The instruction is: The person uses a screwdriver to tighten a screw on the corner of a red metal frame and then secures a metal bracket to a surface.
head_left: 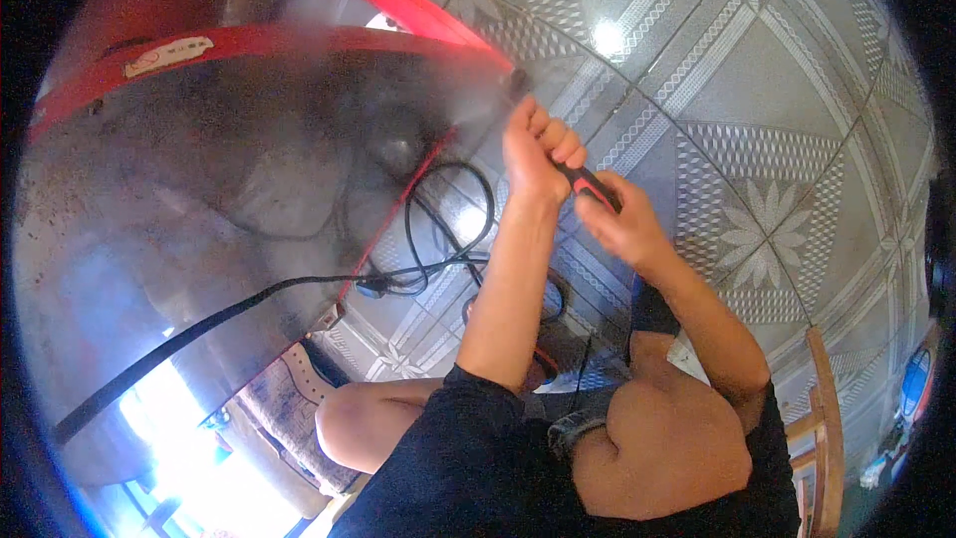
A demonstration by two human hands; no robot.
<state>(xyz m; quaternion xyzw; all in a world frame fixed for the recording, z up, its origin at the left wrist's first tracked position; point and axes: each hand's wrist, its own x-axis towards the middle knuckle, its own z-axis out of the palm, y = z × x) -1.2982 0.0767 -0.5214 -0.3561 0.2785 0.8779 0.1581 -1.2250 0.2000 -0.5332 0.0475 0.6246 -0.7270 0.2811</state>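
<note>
My left hand (538, 149) is closed around the front part of a hand tool with a black-and-red handle (588, 184). My right hand (622, 221) grips the rear end of that handle. The tool slants up and left toward a dark round piece (518, 82) at the end of a red bar (413, 8). Whether that piece belongs to the tool or the bar, I cannot tell. Left of my hands, a large dark, smeared panel (199, 179) has red edging and a small pale label (169, 57).
A black cable (229, 314) crosses the panel and loops (453, 167) over the patterned grey tile floor (767, 219). Wooden furniture legs (825, 418) stand at the lower right. A patterned cushion-like item (274, 408) lies lower left, near bright light. My bare knees are below my forearms.
</note>
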